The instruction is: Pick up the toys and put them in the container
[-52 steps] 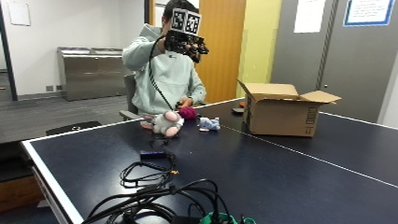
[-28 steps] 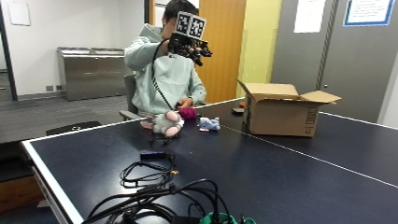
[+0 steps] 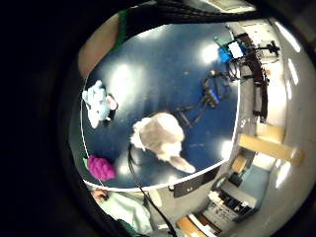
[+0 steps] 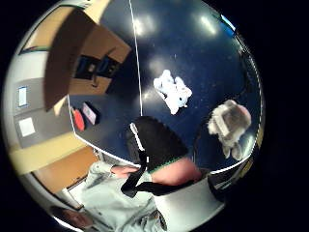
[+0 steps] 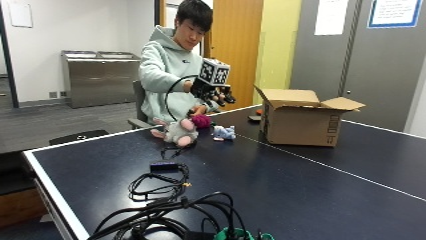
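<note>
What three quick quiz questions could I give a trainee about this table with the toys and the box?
1. True or false: the grey plush toy already lies inside the cardboard box.
2. How many toys lie on the blue table? A: one. B: three. C: five.
3. Fill in the missing word: the gloved right hand is held ___ the toys, touching none of them.

Key:
1. False. It lies on the table, apart from the box.
2. B. The grey plush toy, a magenta toy and a light blue toy.
3. Above.
</note>
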